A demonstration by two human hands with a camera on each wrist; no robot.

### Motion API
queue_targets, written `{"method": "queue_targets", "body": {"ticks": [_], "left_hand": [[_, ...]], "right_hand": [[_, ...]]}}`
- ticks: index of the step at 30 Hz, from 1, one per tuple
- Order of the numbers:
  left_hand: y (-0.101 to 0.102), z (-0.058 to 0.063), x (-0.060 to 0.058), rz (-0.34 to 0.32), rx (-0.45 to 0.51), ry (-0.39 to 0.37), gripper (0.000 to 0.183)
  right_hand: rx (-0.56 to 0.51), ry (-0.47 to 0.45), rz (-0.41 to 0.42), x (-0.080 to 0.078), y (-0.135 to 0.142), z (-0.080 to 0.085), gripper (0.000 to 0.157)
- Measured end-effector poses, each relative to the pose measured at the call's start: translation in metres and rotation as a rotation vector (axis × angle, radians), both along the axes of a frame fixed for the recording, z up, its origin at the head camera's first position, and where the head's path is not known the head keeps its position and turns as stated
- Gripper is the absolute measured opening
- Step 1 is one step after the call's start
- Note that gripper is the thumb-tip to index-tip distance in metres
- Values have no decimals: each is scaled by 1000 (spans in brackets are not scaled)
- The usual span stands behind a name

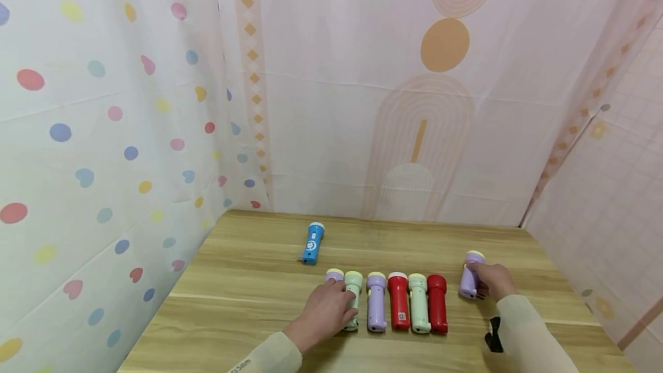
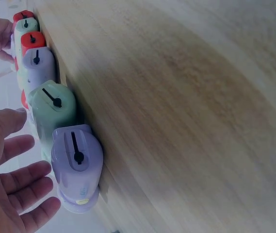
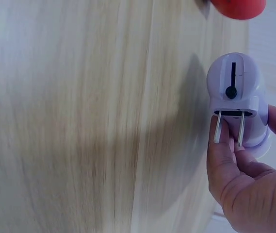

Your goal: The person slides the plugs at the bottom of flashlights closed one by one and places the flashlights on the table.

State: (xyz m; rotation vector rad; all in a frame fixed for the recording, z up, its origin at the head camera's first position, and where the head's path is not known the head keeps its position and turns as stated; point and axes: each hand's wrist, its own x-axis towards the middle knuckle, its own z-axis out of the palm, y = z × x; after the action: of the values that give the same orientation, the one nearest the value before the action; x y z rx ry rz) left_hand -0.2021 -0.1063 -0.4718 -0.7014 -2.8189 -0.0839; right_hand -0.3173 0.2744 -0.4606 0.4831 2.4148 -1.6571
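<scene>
In the head view my right hand (image 1: pixel 496 281) grips a lilac flashlight (image 1: pixel 469 282) at the right. The right wrist view shows two metal plug prongs (image 3: pixel 241 128) sticking out from that flashlight's end, beside the fingers. My left hand (image 1: pixel 320 311) is over the left end of a flashlight row, its fingers spread and relaxed beside a lilac flashlight (image 2: pixel 77 155) and a pale green flashlight (image 2: pixel 55 109). Rightward in the row lie another lilac flashlight (image 1: pixel 376 304), a red flashlight (image 1: pixel 398 298), a second green flashlight (image 1: pixel 419 307) and a darker red flashlight (image 1: pixel 437 304).
A blue flashlight (image 1: pixel 313 243) lies farther back on the wooden table (image 1: pixel 248 269), left of the row. Patterned curtains (image 1: pixel 331 131) hang behind the table and along both sides. A small black object (image 1: pixel 494 335) shows by the right sleeve.
</scene>
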Motion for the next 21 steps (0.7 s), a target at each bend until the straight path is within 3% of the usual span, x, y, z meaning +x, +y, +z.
{"method": "queue_targets", "body": {"ticks": [9, 21], "left_hand": [[-2, 1, 0, -2, 12, 16, 22], [-2, 5, 2, 6, 20, 39, 21]], "right_hand": [[-60, -26, 28, 5, -7, 3, 66], [-118, 14, 24, 14, -17, 5, 69]]}}
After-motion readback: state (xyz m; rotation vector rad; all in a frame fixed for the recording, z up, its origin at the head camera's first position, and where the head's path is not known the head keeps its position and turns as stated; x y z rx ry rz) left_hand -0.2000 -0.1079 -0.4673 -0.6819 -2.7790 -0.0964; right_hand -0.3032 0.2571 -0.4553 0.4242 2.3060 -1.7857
